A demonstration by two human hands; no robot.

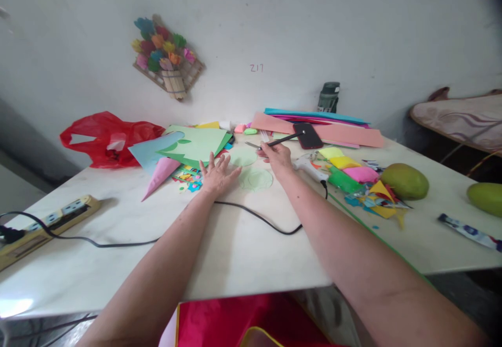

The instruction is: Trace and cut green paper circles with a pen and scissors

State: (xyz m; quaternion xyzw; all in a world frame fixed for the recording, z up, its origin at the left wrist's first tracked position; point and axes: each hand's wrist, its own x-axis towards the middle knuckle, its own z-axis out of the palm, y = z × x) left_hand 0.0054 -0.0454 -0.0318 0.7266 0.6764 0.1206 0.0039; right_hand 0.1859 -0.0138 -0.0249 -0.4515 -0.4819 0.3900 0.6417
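Note:
My left hand (218, 176) lies palm down with its fingers spread, beside the pale green paper discs and over the edge of the colourful paper scraps (193, 186). In my right hand (277, 158) is a slim black pen (286, 138), pinched and slanting up to the right. A thin grey pointed piece (251, 144) shows just left of those fingers; I cannot tell what it is. One pale green disc (256, 179) lies flat between my hands, with a rounded outline inside it. Another green disc (242, 157) lies behind it.
Green paper sheets (196, 142), a pink paper cone (161, 173) and a red plastic bag (112, 140) lie left. A phone (308, 136), glue gun (311, 168), clay packs (347, 165) and a green mango (406, 181) are right. A black cord (251, 211) crosses from the power strip (50, 227).

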